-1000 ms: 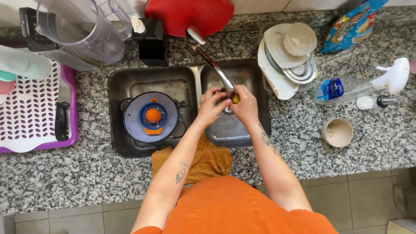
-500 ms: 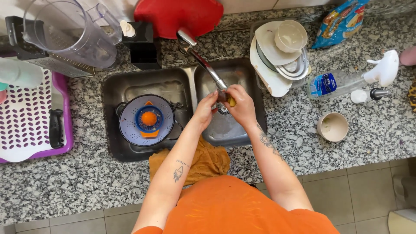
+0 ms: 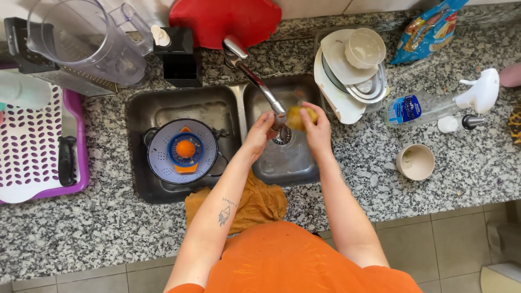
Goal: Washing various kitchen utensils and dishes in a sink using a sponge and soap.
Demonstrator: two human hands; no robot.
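Observation:
Over the right sink basin point(image 3: 282, 163), my right hand point(image 3: 317, 130) holds a small yellow object point(image 3: 299, 116), perhaps a sponge or a piece of fruit, just under the tip of the metal faucet point(image 3: 255, 76). My left hand point(image 3: 260, 133) is beside it, fingers curled at the faucet's end and touching the yellow object's left side. Whether water runs I cannot tell. In the left sink basin point(image 3: 163, 106) sits a pot holding a pale blue citrus juicer point(image 3: 182, 151) with an orange centre.
A mustard cloth point(image 3: 255, 203) hangs over the counter's front edge. Stacked white dishes point(image 3: 353, 70), a spray bottle point(image 3: 439, 103) and a small cup point(image 3: 415, 161) stand to the right. A clear jug point(image 3: 89, 40), grater, black dispenser point(image 3: 176, 57), red board point(image 3: 228, 19) and purple-rimmed tray point(image 3: 32, 146) are at left and back.
Both hands stay under the faucet; the yellow object now shows more plainly in my right hand, lifted slightly toward the faucet tip. The camera shifted a little.

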